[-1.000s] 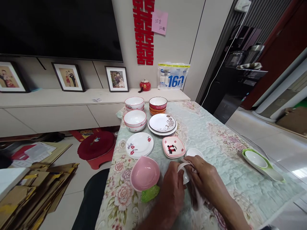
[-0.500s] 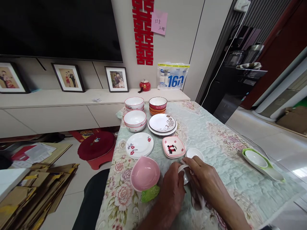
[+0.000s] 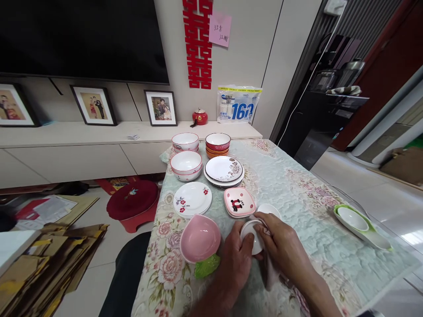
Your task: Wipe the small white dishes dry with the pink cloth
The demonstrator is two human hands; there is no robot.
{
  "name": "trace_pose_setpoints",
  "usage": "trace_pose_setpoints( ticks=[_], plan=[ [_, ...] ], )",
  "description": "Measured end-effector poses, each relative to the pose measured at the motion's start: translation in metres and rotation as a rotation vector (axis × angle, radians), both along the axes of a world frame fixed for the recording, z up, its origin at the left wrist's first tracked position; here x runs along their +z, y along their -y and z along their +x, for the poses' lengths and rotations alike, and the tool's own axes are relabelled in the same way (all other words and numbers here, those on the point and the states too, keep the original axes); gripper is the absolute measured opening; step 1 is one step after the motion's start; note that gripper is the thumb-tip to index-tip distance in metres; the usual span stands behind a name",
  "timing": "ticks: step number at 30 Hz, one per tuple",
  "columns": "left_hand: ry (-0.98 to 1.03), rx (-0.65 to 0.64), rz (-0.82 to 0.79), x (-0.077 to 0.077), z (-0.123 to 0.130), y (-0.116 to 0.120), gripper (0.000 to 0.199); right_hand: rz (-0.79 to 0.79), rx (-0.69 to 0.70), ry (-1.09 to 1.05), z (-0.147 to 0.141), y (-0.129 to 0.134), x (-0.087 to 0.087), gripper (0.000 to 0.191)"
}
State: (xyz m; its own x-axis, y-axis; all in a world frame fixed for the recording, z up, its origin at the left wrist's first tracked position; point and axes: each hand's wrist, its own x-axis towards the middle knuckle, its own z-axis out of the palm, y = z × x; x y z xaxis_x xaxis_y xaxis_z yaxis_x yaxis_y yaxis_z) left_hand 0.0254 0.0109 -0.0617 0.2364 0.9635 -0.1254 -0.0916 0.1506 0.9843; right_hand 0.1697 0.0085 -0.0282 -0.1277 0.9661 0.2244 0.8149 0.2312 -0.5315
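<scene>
The left hand (image 3: 238, 252) grips a small, round, shiny white dish (image 3: 256, 245), thumb inside, likely so it cannot slip; the right hand (image 3: 279, 235) holds the dish's other side and a soft, pale pinkish cloth (image 3: 271, 274) that hangs down below; the dish is well in from the left edge of the flower-covered table (image 3: 297, 198); a pink, peach-shaped bowl (image 3: 200, 237) with a green leaf rests near that edge, beside the left hand; square, pink-rimmed plates (image 3: 239, 202) are piled up, maybe to save room; a long green-and-white dish (image 3: 353, 221) lies by the right edge, perhaps out of the way.
</scene>
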Motion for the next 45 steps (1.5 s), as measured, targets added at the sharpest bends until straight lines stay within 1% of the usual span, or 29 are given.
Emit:
trace_pose_setpoints(
  ticks=[2,4,6,8,10,12,16,19,21,23,24,26,29,31,33,36,40,42,45],
  plan=[
    [0.042,-0.027,-0.037,-0.003,0.002,0.001,0.012,0.026,-0.003,0.049,0.002,-0.001,-0.004,0.031],
    [0.104,-0.022,-0.062,-0.008,0.004,0.001,0.013,-0.002,0.009,0.069,0.001,-0.001,-0.004,0.03],
    [0.179,-0.014,-0.081,-0.01,0.005,0.0,0.02,-0.056,0.014,0.065,0.001,-0.001,-0.003,0.028],
    [0.255,-0.014,-0.096,-0.011,0.006,0.0,0.031,-0.073,-0.017,0.052,0.002,0.0,-0.001,0.026],
    [0.334,-0.007,-0.129,-0.008,0.006,0.0,0.041,-0.03,-0.085,0.031,0.005,0.001,0.002,0.027],
    [0.408,0.01,-0.197,-0.004,0.006,0.0,0.046,0.011,-0.119,-0.003,0.007,0.004,0.006,0.032],
    [0.511,0.022,-0.33,0.006,0.005,0.0,0.05,-0.029,-0.03,-0.102,0.007,0.007,0.013,0.036],
    [0.57,-0.011,-0.342,0.013,0.005,0.0,0.053,-0.032,0.013,-0.083,0.004,0.007,0.011,0.031],
    [0.607,-0.065,-0.309,0.017,0.005,0.001,0.053,0.011,-0.043,-0.025,0.002,0.005,0.004,0.025],
    [0.637,-0.12,-0.271,0.021,0.006,0.002,0.053,0.052,-0.15,0.008,0.0,0.003,-0.003,0.019],
    [0.65,-0.14,-0.256,0.022,0.006,0.002,0.053,0.064,-0.19,0.006,-0.001,0.003,-0.005,0.016],
    [0.667,-0.179,-0.235,0.023,0.006,0.002,0.053,0.081,-0.217,-0.033,-0.003,0.003,-0.006,0.014],
    [0.7,-0.254,-0.201,0.024,0.005,0.003,0.051,0.061,-0.201,-0.174,-0.003,0.004,-0.002,0.014],
    [0.724,-0.311,-0.183,0.023,0.004,0.003,0.057,-0.004,-0.182,-0.304,-0.001,0.005,0.004,0.015],
    [0.739,-0.341,-0.184,0.02,0.003,0.002,0.067,-0.102,-0.124,-0.415,0.003,0.007,0.01,0.017],
    [0.75,-0.316,-0.218,0.015,0.002,0.002,0.076,-0.229,0.016,-0.48,0.011,0.011,0.019,0.018],
    [0.737,-0.28,-0.252,0.013,0.001,0.002,0.08,-0.33,0.184,-0.481,0.022,0.014,0.029,0.014],
    [0.741,-0.293,-0.256,0.013,0.0,0.001,0.078,-0.306,0.231,-0.419,0.024,0.014,0.031,0.011],
    [0.764,-0.37,-0.276,0.012,0.0,0.002,0.064,-0.11,0.222,-0.312,0.023,0.013,0.029,0.007]
  ],
)
